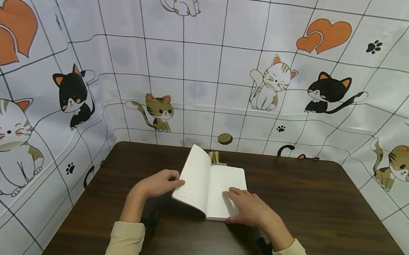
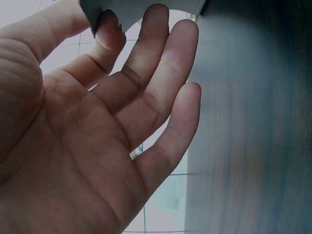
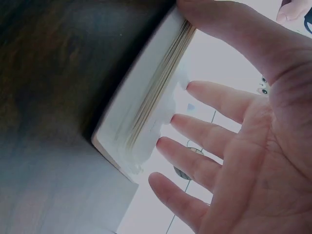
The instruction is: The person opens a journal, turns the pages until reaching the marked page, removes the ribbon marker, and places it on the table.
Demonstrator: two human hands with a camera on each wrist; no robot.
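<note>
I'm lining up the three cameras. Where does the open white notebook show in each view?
Head: the notebook lies open at centre, between the left hand and right hand.
Left wrist: only a grey page corner at the top edge, at the fingertips.
Right wrist: its page block runs diagonally through the middle.
Shared landmark: the dark wooden table.

In the head view, the right hand [image 1: 249,208] covers the lower corner of the book [image 1: 211,183]'s right page, and something yellowish at the book's 12 o'clock edge is too small to identify. The left wrist view cuts the book's cover off at its top edge. The right wrist view is blurred along the page edges.
</note>
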